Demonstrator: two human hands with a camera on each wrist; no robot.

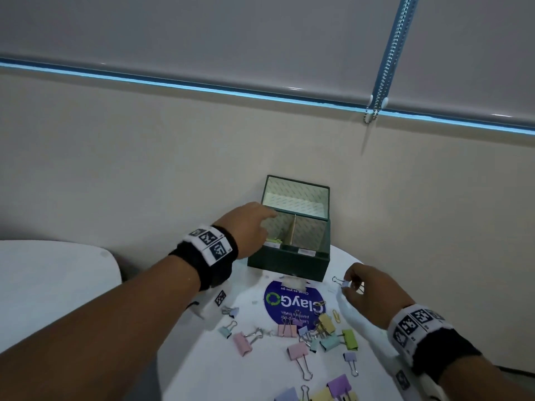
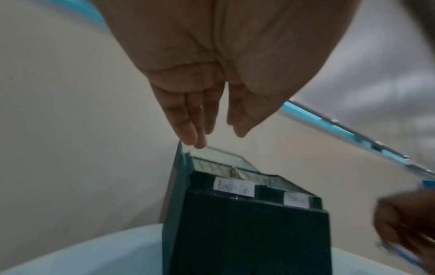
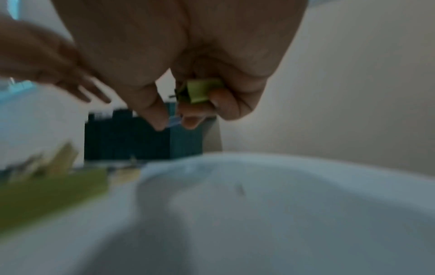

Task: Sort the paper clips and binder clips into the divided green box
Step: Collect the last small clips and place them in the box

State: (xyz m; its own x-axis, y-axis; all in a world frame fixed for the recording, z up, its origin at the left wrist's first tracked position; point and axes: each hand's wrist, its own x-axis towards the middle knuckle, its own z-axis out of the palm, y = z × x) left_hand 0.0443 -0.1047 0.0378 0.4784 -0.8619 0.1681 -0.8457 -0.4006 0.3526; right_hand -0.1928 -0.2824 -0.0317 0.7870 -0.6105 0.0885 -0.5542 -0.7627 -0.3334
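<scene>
Reaching over the left compartment of the dark green lidded cardboard box [image 1: 289, 261], the left hand [image 1: 249, 224] hangs with its fingers straight and loose, holding nothing that shows; the left wrist view has the fingertips [image 2: 195, 137] just above the box's back left corner. A card divider [image 1: 293, 230] splits the box in two, and a white paper label [image 2: 234, 188] sits on the front rim of each half, the writing too blurred to read. Something small lies in the left half; the right half looks bare.

The right hand [image 1: 367, 290] is low over the round white worktop [image 1: 254, 371], just right of the box, pinching a small pale blue binder clip [image 1: 345, 283] between thumb and fingertip. The right wrist view also shows a green binder clip [image 3: 202, 91] tucked under its curled fingers.

A loose scatter of pastel binder clips [image 1: 301, 353] and at least one yellow paper clip [image 1: 336, 316] lies nearer the person, so sorting seems at an early stage. The step in hand looks like carrying picked clips to the box. Next, the right hand would need to lift over the front wall and release into the half labelled for binder clips.
</scene>
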